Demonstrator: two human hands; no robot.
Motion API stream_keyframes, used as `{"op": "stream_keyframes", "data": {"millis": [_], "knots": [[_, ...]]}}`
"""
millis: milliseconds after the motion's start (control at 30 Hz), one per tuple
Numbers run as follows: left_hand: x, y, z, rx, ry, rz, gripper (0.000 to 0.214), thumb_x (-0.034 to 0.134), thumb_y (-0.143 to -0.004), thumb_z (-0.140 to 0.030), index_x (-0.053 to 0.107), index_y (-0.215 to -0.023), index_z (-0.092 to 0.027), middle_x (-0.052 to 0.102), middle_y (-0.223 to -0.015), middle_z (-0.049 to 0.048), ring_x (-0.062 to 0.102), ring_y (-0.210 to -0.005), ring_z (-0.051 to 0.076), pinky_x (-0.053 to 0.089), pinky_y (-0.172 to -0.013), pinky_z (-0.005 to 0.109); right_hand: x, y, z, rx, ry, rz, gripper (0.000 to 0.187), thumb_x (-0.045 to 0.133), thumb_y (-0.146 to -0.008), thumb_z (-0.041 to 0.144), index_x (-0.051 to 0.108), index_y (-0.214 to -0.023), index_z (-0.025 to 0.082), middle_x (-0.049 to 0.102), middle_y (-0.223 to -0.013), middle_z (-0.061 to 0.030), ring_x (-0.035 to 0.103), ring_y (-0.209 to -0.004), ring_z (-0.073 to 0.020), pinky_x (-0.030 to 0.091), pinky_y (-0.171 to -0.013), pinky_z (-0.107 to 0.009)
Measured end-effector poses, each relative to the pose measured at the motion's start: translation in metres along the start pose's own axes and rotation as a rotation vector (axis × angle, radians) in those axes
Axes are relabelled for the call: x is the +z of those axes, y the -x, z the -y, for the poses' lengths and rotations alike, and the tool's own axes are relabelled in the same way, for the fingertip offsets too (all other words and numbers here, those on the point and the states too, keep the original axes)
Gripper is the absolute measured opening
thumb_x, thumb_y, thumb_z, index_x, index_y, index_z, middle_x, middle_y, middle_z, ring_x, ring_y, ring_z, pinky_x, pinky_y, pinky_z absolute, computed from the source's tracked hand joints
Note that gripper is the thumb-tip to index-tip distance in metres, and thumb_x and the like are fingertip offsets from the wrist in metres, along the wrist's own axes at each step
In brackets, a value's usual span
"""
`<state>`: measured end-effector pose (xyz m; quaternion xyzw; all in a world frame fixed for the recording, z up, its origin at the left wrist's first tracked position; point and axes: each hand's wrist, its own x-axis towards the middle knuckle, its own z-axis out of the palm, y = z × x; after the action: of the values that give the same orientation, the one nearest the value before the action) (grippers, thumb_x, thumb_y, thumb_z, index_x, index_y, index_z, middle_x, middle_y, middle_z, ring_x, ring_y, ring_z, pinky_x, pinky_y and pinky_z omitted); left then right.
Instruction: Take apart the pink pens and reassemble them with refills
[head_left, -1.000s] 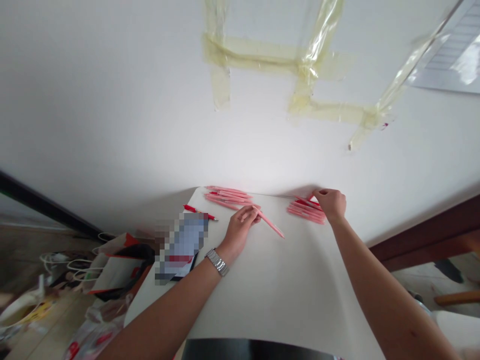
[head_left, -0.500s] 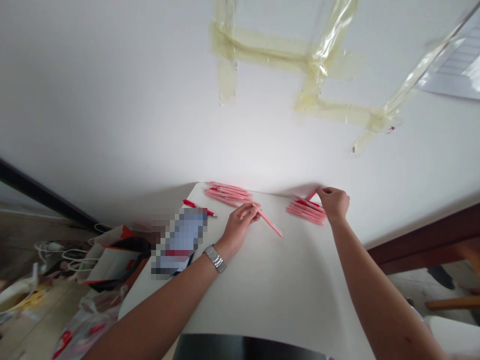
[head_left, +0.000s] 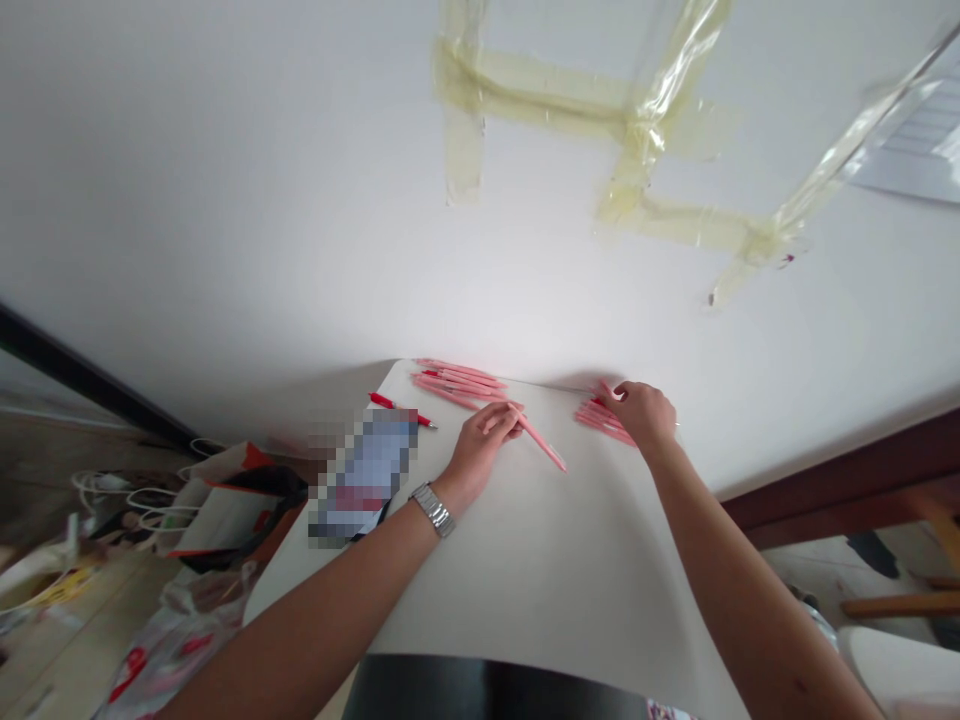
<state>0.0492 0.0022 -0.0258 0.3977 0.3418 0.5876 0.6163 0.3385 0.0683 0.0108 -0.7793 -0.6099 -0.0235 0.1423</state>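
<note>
My left hand [head_left: 484,440] pinches a slim pink pen [head_left: 541,442], which slants down to the right over the white table. Just beyond that hand lies a pile of pink pens [head_left: 459,382] with a red part among them. My right hand [head_left: 646,410] is closed at a second pile of pink pens [head_left: 600,422] near the wall. A pink pen [head_left: 604,388] pokes out at its fingertips, and the rest of it is hidden. The fingers cover part of that pile.
On the white table [head_left: 525,560], a red pen [head_left: 403,410] lies beside a blurred-out phone [head_left: 367,470] at the left. The wall [head_left: 300,200] rises directly behind, bearing yellowed tape [head_left: 555,105]. Bags and cables clutter the floor at left. A dark object [head_left: 487,690] is at the near edge.
My right hand has shifted left and lower over the right pile, and the pen end at its fingertips has moved left too. My left hand keeps its pen in nearly the same place.
</note>
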Motion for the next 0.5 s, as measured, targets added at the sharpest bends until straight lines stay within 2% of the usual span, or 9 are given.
{"op": "stream_keyframes", "data": {"millis": [200, 333, 500], "knots": [[-0.003, -0.002, 0.004, 0.010, -0.014, 0.017, 0.036, 0.082, -0.084, -0.047, 0.079, -0.107, -0.018, 0.073, -0.107, 0.0083, 0.067, -0.094, 0.017, 0.055, -0.095, 0.035, -0.001, -0.004, 0.017, -0.043, 0.162, 0.044, 0.055, 0.046, -0.102, 0.063, 0.078, -0.103, 0.018, 0.077, -0.103, -0.0160, 0.072, -0.092, -0.0298, 0.047, -0.070, -0.035], [-0.003, -0.002, 0.004, 0.017, -0.015, 0.017, 0.035, 0.082, -0.084, -0.046, 0.079, -0.106, -0.018, 0.073, -0.109, 0.0081, 0.067, -0.096, 0.017, 0.056, -0.095, 0.035, -0.003, -0.007, 0.017, -0.083, 0.202, 0.058, 0.051, 0.046, -0.104, 0.059, 0.078, -0.107, 0.019, 0.076, -0.107, -0.0162, 0.072, -0.093, -0.0285, 0.048, -0.071, -0.034], [-0.002, -0.002, 0.004, 0.013, -0.005, 0.012, 0.035, 0.083, -0.083, -0.046, 0.078, -0.104, -0.018, 0.073, -0.108, 0.0077, 0.067, -0.095, 0.017, 0.056, -0.096, 0.036, -0.004, -0.010, 0.014, -0.115, 0.211, 0.045, 0.048, 0.047, -0.104, 0.059, 0.077, -0.103, 0.020, 0.076, -0.106, -0.0131, 0.071, -0.092, -0.0271, 0.044, -0.069, -0.033]]}}
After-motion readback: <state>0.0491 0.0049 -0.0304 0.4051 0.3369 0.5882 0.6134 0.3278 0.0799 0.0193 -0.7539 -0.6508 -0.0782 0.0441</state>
